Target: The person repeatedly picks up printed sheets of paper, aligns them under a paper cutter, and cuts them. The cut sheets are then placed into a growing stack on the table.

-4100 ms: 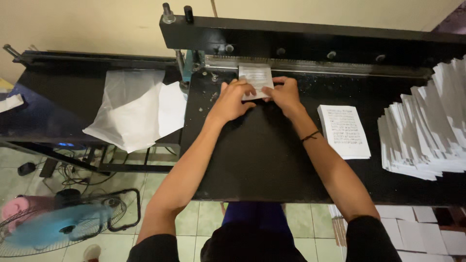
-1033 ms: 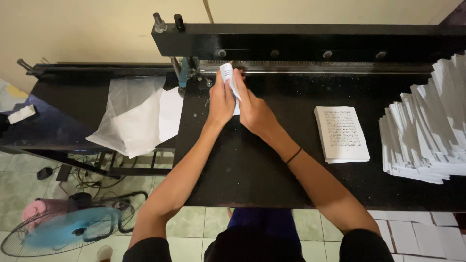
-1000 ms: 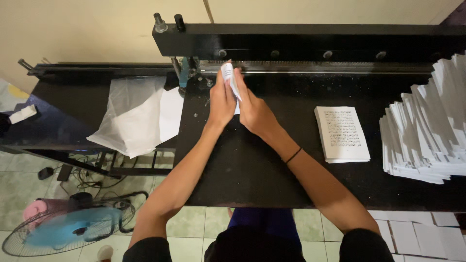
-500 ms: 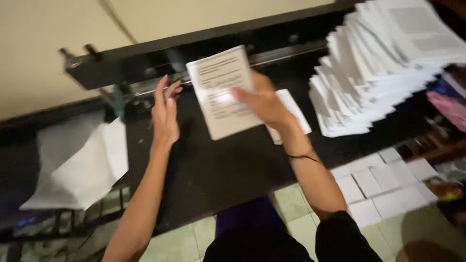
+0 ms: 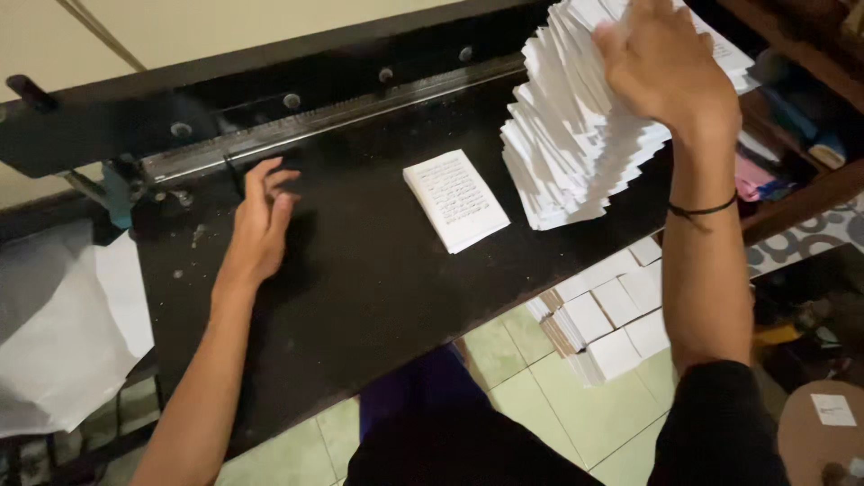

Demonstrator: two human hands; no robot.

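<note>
On the far right of the black table (image 5: pixel 360 297), the right hand (image 5: pixel 661 67) lies spread over the top of a tall fanned stack of white sheets (image 5: pixel 576 153), palm down and fingers loosely open against the paper; whether it pinches any single sheet cannot be told from this angle. A thin dark band (image 5: pixel 702 210) circles that wrist. Left of the stack, lying flat on the table and apart from both hands, is a small pile of printed sheets (image 5: pixel 454 198), turned slightly askew. Farther left, the left hand (image 5: pixel 256 225) rests open and empty on the tabletop, fingers slightly curled, its fingertips near the metal rail of the paper cutter (image 5: pixel 315 117) that runs along the far edge. At the near right, below the table edge, more small white stacks (image 5: pixel 612 315) sit in rows over the tiled floor. Loose white paper (image 5: pixel 63 333) lies at the far left, beside the table.
</note>
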